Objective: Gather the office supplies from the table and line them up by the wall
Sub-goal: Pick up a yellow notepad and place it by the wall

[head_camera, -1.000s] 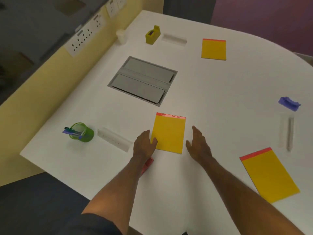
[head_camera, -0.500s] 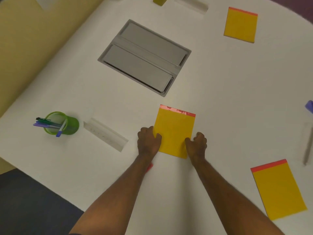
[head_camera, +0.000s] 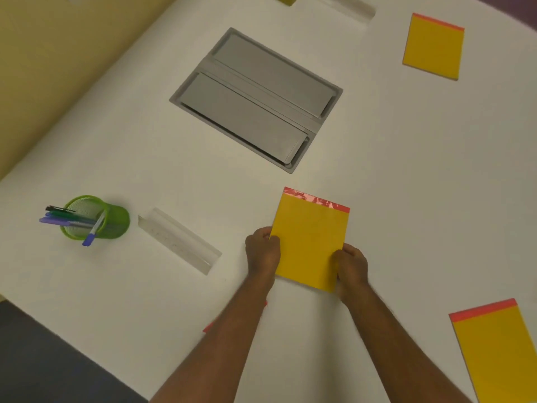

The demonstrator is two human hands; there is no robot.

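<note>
The left hand [head_camera: 263,254] and the right hand [head_camera: 352,267] each grip a near corner of the yellow notepad [head_camera: 312,239], fingers curled round its edges. The notepad sits at the near middle of the white bench [head_camera: 406,158], right of the clear ruler [head_camera: 178,239] and green pen cup [head_camera: 96,218].

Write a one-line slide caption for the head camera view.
Both hands, left hand and right hand, grip a yellow notepad on the white table.

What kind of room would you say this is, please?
Probably an office meeting room: a large white table with a grey recessed cable hatch, yellow red-topped notepads and a green mesh pen cup.
</note>
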